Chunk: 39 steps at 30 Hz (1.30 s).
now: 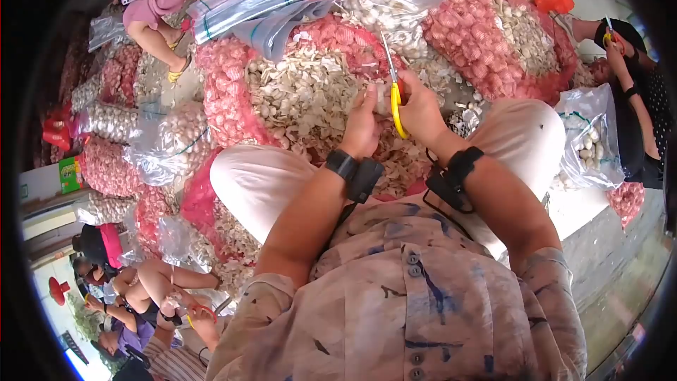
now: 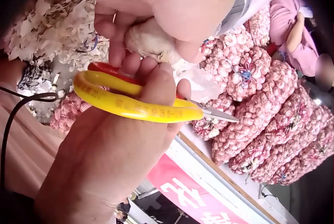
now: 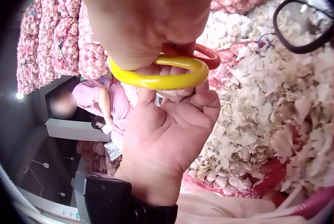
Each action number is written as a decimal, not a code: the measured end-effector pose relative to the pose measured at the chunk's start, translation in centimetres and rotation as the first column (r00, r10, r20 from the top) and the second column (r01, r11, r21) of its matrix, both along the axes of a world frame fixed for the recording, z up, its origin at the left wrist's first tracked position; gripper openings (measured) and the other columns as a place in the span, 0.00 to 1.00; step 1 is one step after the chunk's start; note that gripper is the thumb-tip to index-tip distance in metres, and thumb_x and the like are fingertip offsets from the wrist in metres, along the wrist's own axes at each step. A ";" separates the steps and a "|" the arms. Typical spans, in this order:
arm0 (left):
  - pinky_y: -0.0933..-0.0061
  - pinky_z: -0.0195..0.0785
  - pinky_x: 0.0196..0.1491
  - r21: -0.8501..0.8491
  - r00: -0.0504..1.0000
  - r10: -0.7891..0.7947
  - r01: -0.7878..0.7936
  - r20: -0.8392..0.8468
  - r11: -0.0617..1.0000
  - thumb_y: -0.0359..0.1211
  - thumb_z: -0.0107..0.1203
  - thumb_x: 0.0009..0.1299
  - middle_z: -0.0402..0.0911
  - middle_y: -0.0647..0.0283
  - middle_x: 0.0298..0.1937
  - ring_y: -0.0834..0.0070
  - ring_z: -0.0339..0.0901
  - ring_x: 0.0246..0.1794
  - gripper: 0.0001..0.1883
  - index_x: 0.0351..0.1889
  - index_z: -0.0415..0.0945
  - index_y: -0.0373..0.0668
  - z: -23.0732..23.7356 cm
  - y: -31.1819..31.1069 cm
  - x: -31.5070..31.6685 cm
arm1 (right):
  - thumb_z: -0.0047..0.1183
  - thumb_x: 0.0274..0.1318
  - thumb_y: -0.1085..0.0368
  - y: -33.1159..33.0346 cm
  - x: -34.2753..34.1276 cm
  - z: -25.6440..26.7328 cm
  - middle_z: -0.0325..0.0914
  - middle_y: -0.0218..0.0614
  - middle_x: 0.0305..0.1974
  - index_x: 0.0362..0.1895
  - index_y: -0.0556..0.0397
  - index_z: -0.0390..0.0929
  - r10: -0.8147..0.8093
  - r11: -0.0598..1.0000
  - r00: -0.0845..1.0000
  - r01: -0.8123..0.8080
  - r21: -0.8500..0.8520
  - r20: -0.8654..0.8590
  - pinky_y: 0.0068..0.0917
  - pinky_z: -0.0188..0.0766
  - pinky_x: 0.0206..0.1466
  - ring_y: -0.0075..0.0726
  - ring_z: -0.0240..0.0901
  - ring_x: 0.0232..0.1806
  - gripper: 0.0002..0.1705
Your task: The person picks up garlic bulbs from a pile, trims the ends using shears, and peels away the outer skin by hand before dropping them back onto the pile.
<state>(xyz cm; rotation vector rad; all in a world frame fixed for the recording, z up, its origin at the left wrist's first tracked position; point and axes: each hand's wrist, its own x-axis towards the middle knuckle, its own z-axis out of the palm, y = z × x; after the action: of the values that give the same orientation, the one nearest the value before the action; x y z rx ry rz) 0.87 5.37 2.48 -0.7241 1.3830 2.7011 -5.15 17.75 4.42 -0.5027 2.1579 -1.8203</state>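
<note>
My left hand [image 1: 362, 125] grips a pale garlic bulb [image 2: 149, 40] between curled fingers and thumb. Beside it, my right hand [image 1: 422, 111] holds scissors [image 1: 395, 102] with yellow and red handles, fingers through the loops. In the head view the blades point up and away from me. Seen from the left wrist, the right fingertips come right up to the bulb. Below both hands lies an opened red mesh sack [image 1: 229, 99] heaped with garlic and loose papery skins [image 1: 303, 92].
Another mesh sack of garlic [image 1: 462, 35] lies at the far right, near a clear bag of peeled-looking bulbs [image 1: 589, 144]. Folded plastic bags [image 1: 247, 3] rest on the sacks ahead. People sit around; one at right holds scissors [image 1: 611, 34].
</note>
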 end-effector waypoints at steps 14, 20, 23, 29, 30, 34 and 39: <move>0.72 0.73 0.45 0.127 0.966 0.220 -0.203 -0.138 0.971 0.46 0.46 0.79 0.78 0.65 0.48 0.76 0.76 0.46 0.20 0.61 0.64 0.44 -0.9 1.3 -0.8 | 0.64 0.53 0.62 -0.8 -0.1 -0.1 0.78 0.51 0.30 0.48 0.55 0.71 -0.058 0.994 0.994 0.066 0.091 -0.092 0.39 0.73 0.38 0.54 0.77 0.31 0.21; 0.72 0.71 0.50 0.044 0.960 0.240 -0.237 -0.142 0.971 0.45 0.46 0.79 0.76 0.65 0.46 0.77 0.75 0.47 0.16 0.54 0.67 0.44 -0.4 1.6 -0.4 | 0.64 0.54 0.61 -1.2 0.3 1.5 0.78 0.52 0.31 0.46 0.55 0.71 -0.087 0.990 0.996 0.091 0.111 -0.037 0.39 0.73 0.39 0.54 0.77 0.32 0.20; 0.62 0.66 0.60 0.024 0.944 0.281 -0.281 -0.173 0.959 0.44 0.45 0.80 0.75 0.61 0.51 0.69 0.73 0.54 0.14 0.52 0.67 0.44 -0.6 1.9 -0.4 | 0.64 0.53 0.62 -1.6 0.4 1.2 0.78 0.52 0.32 0.46 0.55 0.72 -0.124 0.984 0.991 0.130 0.119 -0.056 0.39 0.73 0.39 0.54 0.77 0.32 0.20; 0.62 0.66 0.60 0.107 0.939 0.299 -0.284 -0.170 0.953 0.43 0.46 0.79 0.76 0.61 0.51 0.69 0.74 0.53 0.14 0.51 0.67 0.44 -0.1 1.6 -0.3 | 0.64 0.51 0.65 -2.3 0.4 0.5 0.78 0.52 0.32 0.45 0.55 0.72 -0.165 0.974 0.981 0.178 0.138 -0.098 0.39 0.73 0.39 0.56 0.77 0.34 0.19; 0.62 0.66 0.60 0.106 0.939 0.298 -0.283 -0.170 0.953 0.43 0.46 0.79 0.76 0.61 0.51 0.69 0.74 0.53 0.14 0.51 0.67 0.44 -0.7 1.4 -0.3 | 0.64 0.51 0.65 -2.4 0.4 0.3 0.78 0.52 0.32 0.45 0.55 0.73 -0.171 0.974 0.980 0.184 0.134 -0.107 0.40 0.73 0.39 0.57 0.77 0.34 0.19; 0.60 0.67 0.60 0.129 0.927 0.297 -0.274 -0.231 0.953 0.45 0.45 0.79 0.77 0.58 0.54 0.67 0.74 0.56 0.16 0.52 0.68 0.43 -1.8 1.0 -0.3 | 0.64 0.51 0.65 -2.5 0.4 -0.2 0.77 0.52 0.31 0.44 0.55 0.73 -0.161 0.982 0.979 0.171 0.076 -0.124 0.40 0.72 0.38 0.56 0.77 0.33 0.18; 0.58 0.64 0.63 0.206 0.930 0.274 -0.226 -0.246 0.952 0.47 0.45 0.79 0.77 0.57 0.57 0.66 0.73 0.58 0.19 0.56 0.69 0.44 -2.3 0.6 0.0 | 0.64 0.52 0.66 -2.6 0.5 -0.9 0.77 0.46 0.30 0.45 0.55 0.72 -0.149 0.986 0.982 0.156 0.051 -0.117 0.36 0.72 0.35 0.47 0.75 0.29 0.18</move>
<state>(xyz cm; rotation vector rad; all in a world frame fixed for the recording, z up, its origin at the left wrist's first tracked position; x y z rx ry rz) 0.89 6.02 0.14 -0.5680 1.1411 3.1772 -4.64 15.20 3.49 -0.4473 2.3795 -1.8384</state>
